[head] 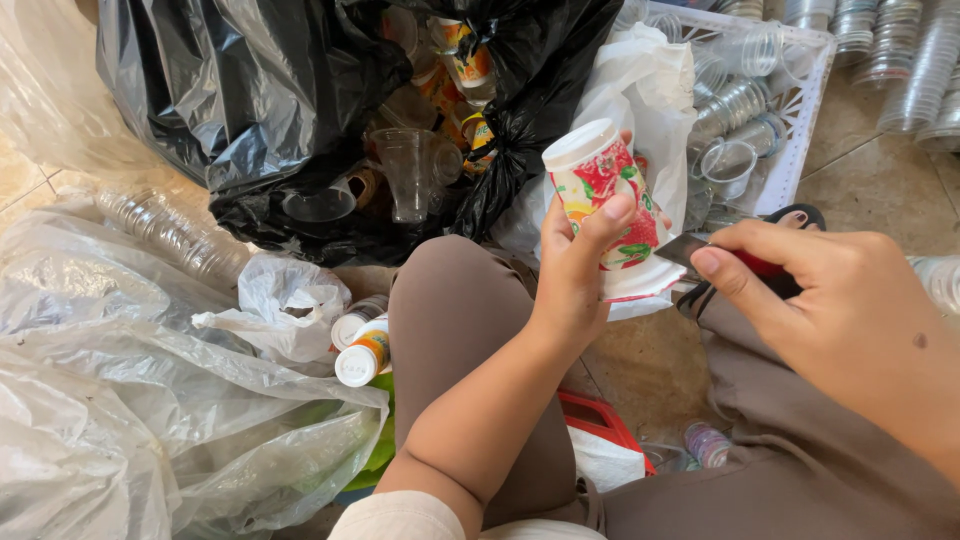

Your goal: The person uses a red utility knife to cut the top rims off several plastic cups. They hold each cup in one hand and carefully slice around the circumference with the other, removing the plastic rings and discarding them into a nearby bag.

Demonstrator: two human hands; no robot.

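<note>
Mostly the floor is buried in plastic: a big black rubbish bag [250,90] gapes open ahead of the seated person, its mouth turned toward them so the clear cups [410,170] and printed cups inside are within reach, while crumpled clear bags [120,400] spread along one side. Beyond, a white crate [800,120] holds stacked transparent cups, probably sorted ones, though the glare makes that hard to judge. Over the knees, the left hand [575,270] is wrapped around a printed paper cup [600,185], held upside down with its white base up and its rim low, thumb pressed across the fruit pattern to steady it. The right hand [830,310] pinches a small blade with a red handle [725,255], its metal tip laid against the cup's rim, just at the peeling edge. Smallest of all, two little white-capped bottles [362,345] lie beside the thigh.
</note>
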